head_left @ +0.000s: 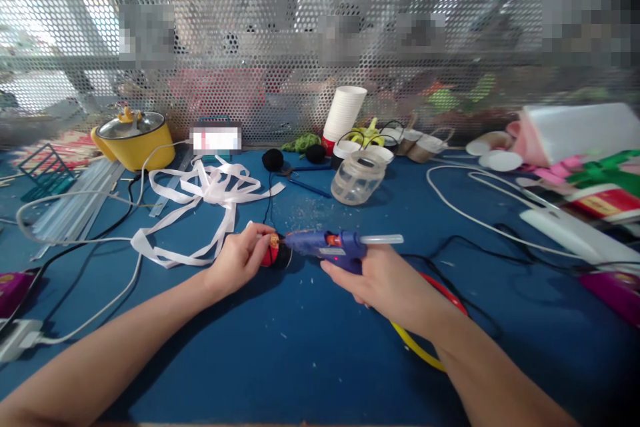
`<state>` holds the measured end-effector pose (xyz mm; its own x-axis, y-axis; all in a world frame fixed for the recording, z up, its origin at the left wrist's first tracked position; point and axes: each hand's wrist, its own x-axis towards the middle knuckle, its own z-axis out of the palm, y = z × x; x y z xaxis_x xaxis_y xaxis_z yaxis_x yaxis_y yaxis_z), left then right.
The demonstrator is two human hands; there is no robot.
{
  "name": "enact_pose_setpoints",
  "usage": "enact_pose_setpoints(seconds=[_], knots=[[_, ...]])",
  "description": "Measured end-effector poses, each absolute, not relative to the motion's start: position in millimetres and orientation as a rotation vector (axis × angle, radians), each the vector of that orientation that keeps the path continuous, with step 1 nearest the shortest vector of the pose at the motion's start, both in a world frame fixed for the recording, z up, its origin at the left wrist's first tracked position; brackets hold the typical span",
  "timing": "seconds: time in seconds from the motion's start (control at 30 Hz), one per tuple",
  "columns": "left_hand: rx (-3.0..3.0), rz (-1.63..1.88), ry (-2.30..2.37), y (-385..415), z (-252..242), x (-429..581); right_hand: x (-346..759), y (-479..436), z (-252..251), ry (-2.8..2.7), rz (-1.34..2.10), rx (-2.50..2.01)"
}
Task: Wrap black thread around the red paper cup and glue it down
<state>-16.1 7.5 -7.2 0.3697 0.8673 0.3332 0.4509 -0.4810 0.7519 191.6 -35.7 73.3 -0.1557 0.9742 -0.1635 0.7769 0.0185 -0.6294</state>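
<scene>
My left hand (237, 259) is closed around a small red-and-black cup (280, 255) with gold marks, tipped on its side just above the blue table (300, 347). Black yarn seems to cover part of it, and a dark strand runs back toward a black yarn ball (273, 160). My right hand (380, 280) grips a blue glue gun (330, 245). A clear glue stick (383, 239) pokes out of its rear, and a small red light glows on its side. The gun's nozzle points left and meets the cup or comes very close; contact cannot be made out.
White ribbon (220, 187) lies tangled behind my left hand. A clear jar (359, 177), stacked paper cups (345, 113) and a yellow pot (133, 140) stand farther back. Glue sticks (80, 200) lie at left. White cables (450, 200) and a power strip (575, 240) occupy the right.
</scene>
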Motion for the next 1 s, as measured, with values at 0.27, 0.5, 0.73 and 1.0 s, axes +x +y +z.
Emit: enact_pose_setpoints(seconds=[0.27, 0.5, 0.73, 1.0], knots=[[2.081, 0.983, 1.147, 8.9, -5.4, -15.0, 189.5, -35.7, 75.0, -1.907, 0.938, -1.858], [2.079, 0.987, 1.138, 7.5, -5.3, -15.9, 191.2, -37.1, 76.2, -1.907, 0.972, -1.855], [2.081, 0.987, 1.150, 8.5, -5.7, -15.2, 189.7, -37.8, 76.4, -1.915, 0.961, -1.861], [2.057, 0.986, 1.166, 8.7, -5.8, -15.2, 188.6, -38.0, 77.0, -1.910, 0.928, -1.875]])
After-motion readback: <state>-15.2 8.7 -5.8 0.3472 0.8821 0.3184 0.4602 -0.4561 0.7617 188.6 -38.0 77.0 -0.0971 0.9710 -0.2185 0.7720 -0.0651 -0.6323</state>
